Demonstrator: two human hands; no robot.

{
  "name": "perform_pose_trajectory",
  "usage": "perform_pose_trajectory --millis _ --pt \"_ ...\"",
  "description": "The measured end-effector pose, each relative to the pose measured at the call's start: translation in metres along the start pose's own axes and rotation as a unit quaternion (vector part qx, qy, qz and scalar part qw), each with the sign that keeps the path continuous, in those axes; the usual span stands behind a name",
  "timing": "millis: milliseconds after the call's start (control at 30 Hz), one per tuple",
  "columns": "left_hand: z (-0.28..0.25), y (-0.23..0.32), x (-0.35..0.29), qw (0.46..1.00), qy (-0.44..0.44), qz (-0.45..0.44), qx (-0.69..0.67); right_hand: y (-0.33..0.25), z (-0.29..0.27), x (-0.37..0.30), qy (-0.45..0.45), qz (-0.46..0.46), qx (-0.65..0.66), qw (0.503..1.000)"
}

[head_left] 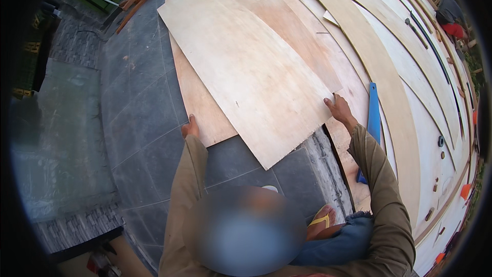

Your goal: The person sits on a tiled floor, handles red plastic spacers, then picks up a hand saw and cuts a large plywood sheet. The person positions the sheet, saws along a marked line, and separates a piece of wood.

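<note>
A pale plywood sheet (246,66) lies slantwise over a second, more orange plywood sheet (202,107). My left hand (190,127) is closed on the left edge of the lower sheet, close to its near corner, thumb upward; its fingers are mostly hidden. At the near right corner of the upper sheet, my right hand (340,110) grips the edge, with the thumb on top and the other fingers partly out of sight. A long blue tool, seemingly a handsaw (374,115), rests just right of my right hand, partly behind my forearm.
Dark grey floor tiles (143,107) stretch to the left, beside a glassy greenish panel (69,133). More plywood sheets (359,31) overlap on the right, with a hammer-like tool (416,33) and a black roll (441,141) on them. Another person (451,13) is at the far right.
</note>
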State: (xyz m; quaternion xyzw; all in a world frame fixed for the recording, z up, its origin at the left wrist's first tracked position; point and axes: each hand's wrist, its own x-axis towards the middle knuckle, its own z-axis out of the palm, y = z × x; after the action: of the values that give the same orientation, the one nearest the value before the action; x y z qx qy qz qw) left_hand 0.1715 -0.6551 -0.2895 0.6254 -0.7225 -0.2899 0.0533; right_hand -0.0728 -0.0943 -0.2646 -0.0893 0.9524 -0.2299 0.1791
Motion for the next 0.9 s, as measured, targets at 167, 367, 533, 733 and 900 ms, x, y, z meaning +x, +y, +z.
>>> perform_pose_trajectory --millis 167,367,533,733,900 --pt "0.014 -0.018 0.034 0.997 -0.004 0.029 -0.071 0.004 -0.003 0.019 -0.003 0.066 0.018 0.998" --pt "0.015 -0.022 0.023 0.995 0.001 0.03 -0.094 -0.014 -0.01 0.012 -0.037 0.042 0.06 0.997" --pt "-0.056 -0.009 0.03 0.996 0.037 0.065 -0.051 -0.058 -0.018 -0.016 -0.035 0.036 0.062 0.997" --pt "-0.157 -0.078 0.079 0.996 0.068 0.05 -0.004 -0.07 -0.059 -0.028 0.003 0.087 0.051 0.995" --pt "-0.193 -0.152 0.084 0.994 -0.001 0.035 -0.1 -0.037 -0.048 -0.046 -0.018 0.1 0.094 0.99"
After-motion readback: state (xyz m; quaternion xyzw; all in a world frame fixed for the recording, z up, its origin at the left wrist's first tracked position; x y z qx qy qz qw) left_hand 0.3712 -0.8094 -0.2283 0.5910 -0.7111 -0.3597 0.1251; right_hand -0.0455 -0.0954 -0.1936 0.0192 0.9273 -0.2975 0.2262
